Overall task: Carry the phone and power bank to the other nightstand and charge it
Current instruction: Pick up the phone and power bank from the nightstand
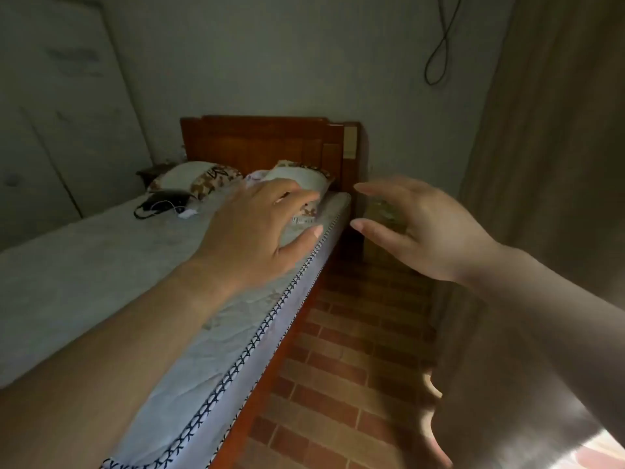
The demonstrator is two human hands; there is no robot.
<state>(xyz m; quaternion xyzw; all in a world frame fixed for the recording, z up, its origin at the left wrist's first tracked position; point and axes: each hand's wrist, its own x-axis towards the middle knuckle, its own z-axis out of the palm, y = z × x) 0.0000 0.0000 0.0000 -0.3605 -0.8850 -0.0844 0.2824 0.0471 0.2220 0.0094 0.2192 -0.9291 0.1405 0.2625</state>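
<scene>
My left hand [252, 228] is stretched out over the right edge of the mattress, palm down, fingers apart, holding nothing. My right hand [424, 228] is raised beside it over the gap next to the bed, fingers spread and empty. A nightstand [382, 214] on the near side shows only partly behind my right hand, too dim to make out what lies on it. At the far left of the headboard stands another dark nightstand [152, 172]. I cannot make out a phone or a power bank anywhere.
The bed [101, 265] carries two patterned pillows [199, 177] and a black bag with a white cable [162, 202]. A wooden headboard [267, 143] stands against the wall. A brick-tiled floor strip [351, 350] runs between bed and curtain [548, 147].
</scene>
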